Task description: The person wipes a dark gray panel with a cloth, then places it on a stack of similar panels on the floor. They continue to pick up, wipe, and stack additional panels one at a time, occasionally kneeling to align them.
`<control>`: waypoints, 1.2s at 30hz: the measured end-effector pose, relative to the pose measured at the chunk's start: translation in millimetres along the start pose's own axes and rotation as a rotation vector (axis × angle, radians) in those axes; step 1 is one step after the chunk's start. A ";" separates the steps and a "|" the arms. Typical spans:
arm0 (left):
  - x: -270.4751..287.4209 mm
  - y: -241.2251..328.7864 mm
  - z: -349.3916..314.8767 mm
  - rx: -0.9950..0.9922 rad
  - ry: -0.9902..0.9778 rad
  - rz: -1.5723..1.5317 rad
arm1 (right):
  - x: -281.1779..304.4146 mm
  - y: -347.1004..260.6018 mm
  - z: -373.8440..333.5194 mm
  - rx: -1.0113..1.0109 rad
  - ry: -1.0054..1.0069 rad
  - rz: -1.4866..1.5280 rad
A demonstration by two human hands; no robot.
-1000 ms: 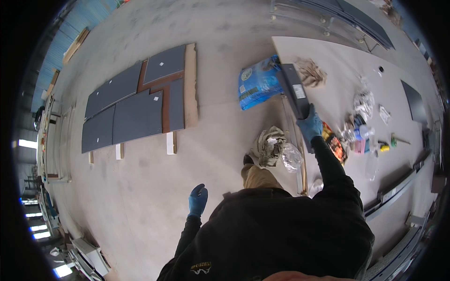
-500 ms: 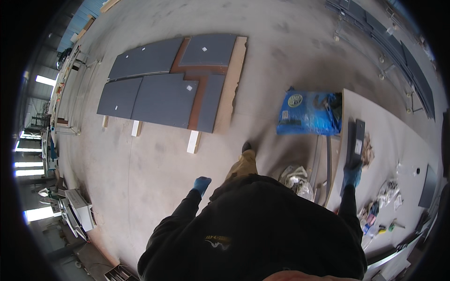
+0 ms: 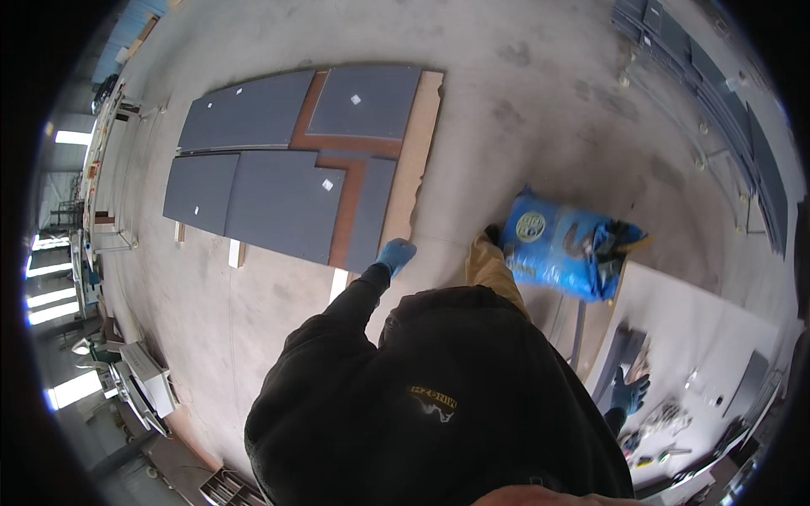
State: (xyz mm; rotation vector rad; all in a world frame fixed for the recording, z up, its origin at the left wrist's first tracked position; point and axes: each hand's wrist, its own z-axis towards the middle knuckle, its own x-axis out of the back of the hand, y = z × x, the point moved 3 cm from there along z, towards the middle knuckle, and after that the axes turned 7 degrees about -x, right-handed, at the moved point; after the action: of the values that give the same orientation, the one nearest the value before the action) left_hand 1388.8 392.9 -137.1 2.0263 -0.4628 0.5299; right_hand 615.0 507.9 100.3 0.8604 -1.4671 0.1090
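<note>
My left hand (image 3: 396,255), in a blue glove, hangs with its fingers curled in and nothing visible in them. In the picture it lies by the near right corner of a low layout of dark grey panels (image 3: 283,198), over the pale board (image 3: 413,160) along its edge; I cannot tell whether it touches. My right hand (image 3: 629,393), also blue-gloved, is off to the right with its fingers spread. It is over a light-topped table (image 3: 688,312), beside a dark grey strip-shaped piece (image 3: 623,354). Whether the palm rests on that piece is hidden.
A large blue plastic bag (image 3: 557,244) with dark contents sits at the table's far left corner, near my foot. Tools and crumpled wrapping (image 3: 666,417) lie on the table. Racks of grey panels (image 3: 717,93) stand far right. White-ended battens (image 3: 237,253) support the layout.
I have moved forward, nearing the blue bag and the layout's corner. My left hand has swung forward. My right hand, earlier on the dark strip, is now spread beside it, farther back.
</note>
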 end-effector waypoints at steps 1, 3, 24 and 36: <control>6.3 29.2 33.5 -0.018 0.029 0.007 | 28.5 -35.7 19.4 0.086 0.210 0.007; 8.6 86.5 68.0 0.005 -0.019 0.060 | 85.5 -98.6 44.3 0.231 0.469 0.108; 11.2 539.7 473.3 -0.169 -0.378 -0.922 | 463.1 -792.2 75.2 1.255 -0.844 1.611; -31.4 809.9 666.9 -0.006 -0.854 -1.122 | 412.9 -910.5 431.7 0.372 -0.522 1.527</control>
State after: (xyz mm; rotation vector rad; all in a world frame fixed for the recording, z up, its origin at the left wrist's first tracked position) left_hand 1059.3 -569.3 122.3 2.0546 0.2406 -1.0281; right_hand 832.8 -555.6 13.4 -0.1758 -2.3527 1.3949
